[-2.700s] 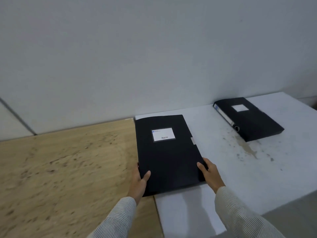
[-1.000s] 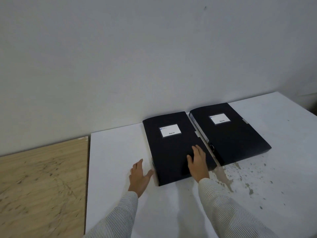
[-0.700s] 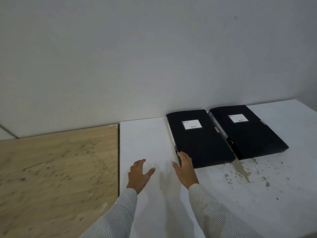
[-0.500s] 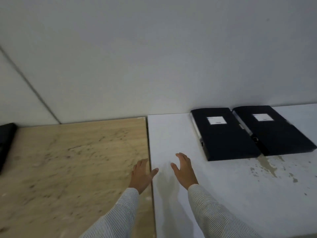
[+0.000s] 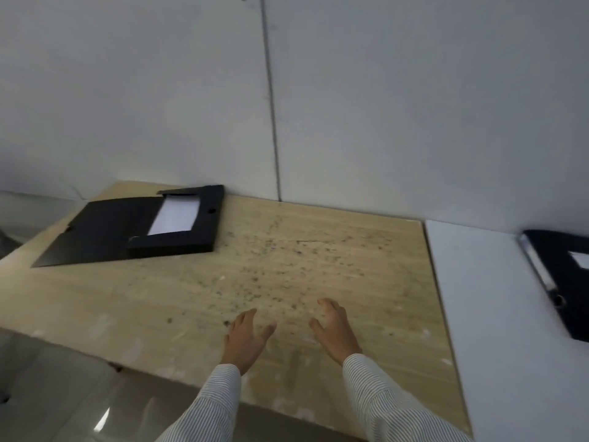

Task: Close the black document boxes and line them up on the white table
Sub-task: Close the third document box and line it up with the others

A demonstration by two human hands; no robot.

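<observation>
- Left hand [image 5: 247,338] and right hand [image 5: 334,330] hover empty, fingers spread, over the wooden table [image 5: 287,266].
- An open box [image 5: 143,229] lies far left by the wall [image 5: 382,106], white paper [image 5: 175,216] inside.
- A closed box [image 5: 570,282] lies on the white table [image 5: 510,346], at the right edge.

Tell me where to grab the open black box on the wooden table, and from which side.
Probably take the open document box by its flat-lying lid flap, coming from its left edge, and fold it rightward over the tray holding white paper. The spine sits on the right, so the lid's free edge is leftmost. Both hands are empty.
</observation>
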